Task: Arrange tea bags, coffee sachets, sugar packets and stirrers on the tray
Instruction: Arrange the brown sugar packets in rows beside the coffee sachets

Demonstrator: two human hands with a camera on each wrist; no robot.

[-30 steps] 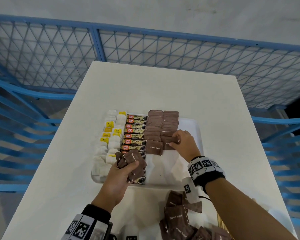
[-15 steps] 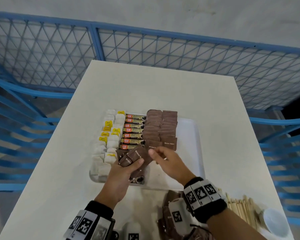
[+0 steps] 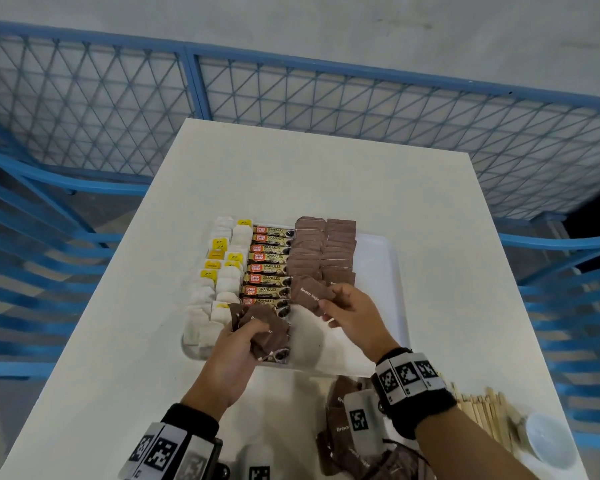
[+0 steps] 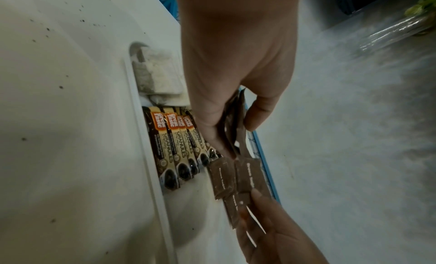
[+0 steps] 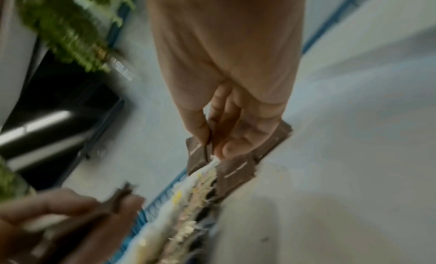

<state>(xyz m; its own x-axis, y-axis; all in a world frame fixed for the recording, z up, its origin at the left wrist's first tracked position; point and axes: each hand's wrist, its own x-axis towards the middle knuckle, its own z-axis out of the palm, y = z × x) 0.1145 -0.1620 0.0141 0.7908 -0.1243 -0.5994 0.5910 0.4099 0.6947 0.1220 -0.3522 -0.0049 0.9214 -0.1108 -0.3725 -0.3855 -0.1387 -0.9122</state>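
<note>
The brown sugar packet is pinched in the right hand at the near end of the sugar rows on the tray. Half a second ago this hand was drawing from the bundle; it has now carried one packet toward the rows, so the next placement is imminent. The left hand grips the remaining bundle of packets above the coffee sachets. Stirrers lie off the tray, not yet arranged

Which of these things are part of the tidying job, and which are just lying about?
Part of the job:
tray
tea bags
coffee sachets
brown sugar packets
wooden stirrers

Just lying about:
white cup
blue fence
</note>
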